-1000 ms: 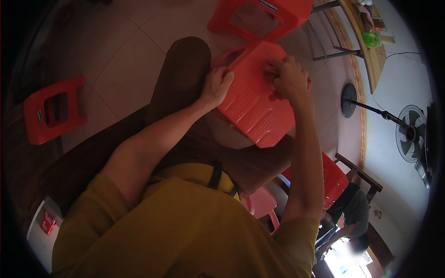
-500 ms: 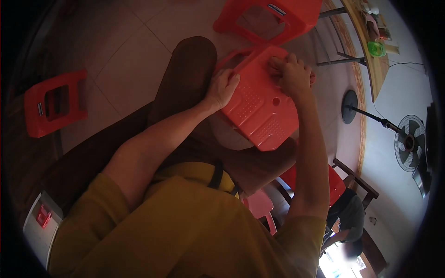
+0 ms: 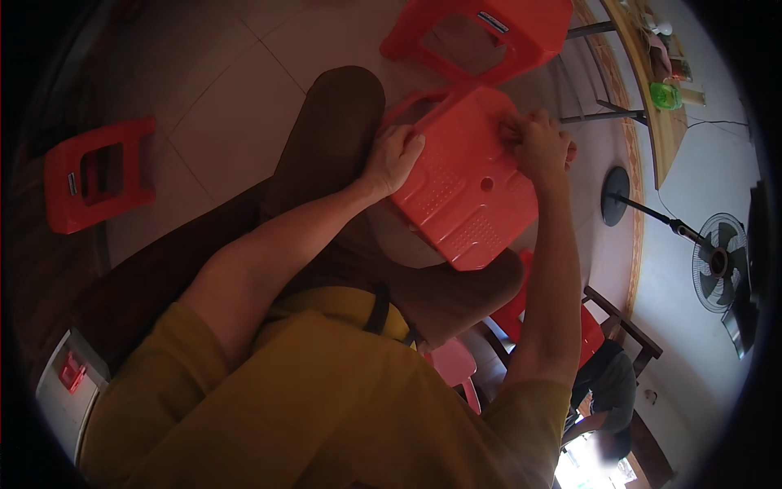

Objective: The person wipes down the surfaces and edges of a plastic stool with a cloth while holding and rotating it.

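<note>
A red plastic stool (image 3: 456, 179) is tilted in front of my knees, its seat with a round hole and dotted patches facing me. My left hand (image 3: 393, 160) grips the stool's left edge, thumb on top and the other fingers hidden below. On the upper right part of the seat, my right hand (image 3: 539, 147) is closed around a crumpled reddish cloth (image 3: 571, 152), which pokes out at its right side and under the fingers.
Another red stool (image 3: 521, 37) stands just beyond, and one (image 3: 98, 175) lies at the left. A wooden table (image 3: 660, 122) bears a green container (image 3: 665, 95). A standing fan (image 3: 718, 261) is at the right. A bent-over person (image 3: 611, 387) is at the lower right.
My right hand has slid with the cloth across the seat toward the right edge, uncovering the round hole. My left hand keeps its hold on the stool. The view has shifted slightly.
</note>
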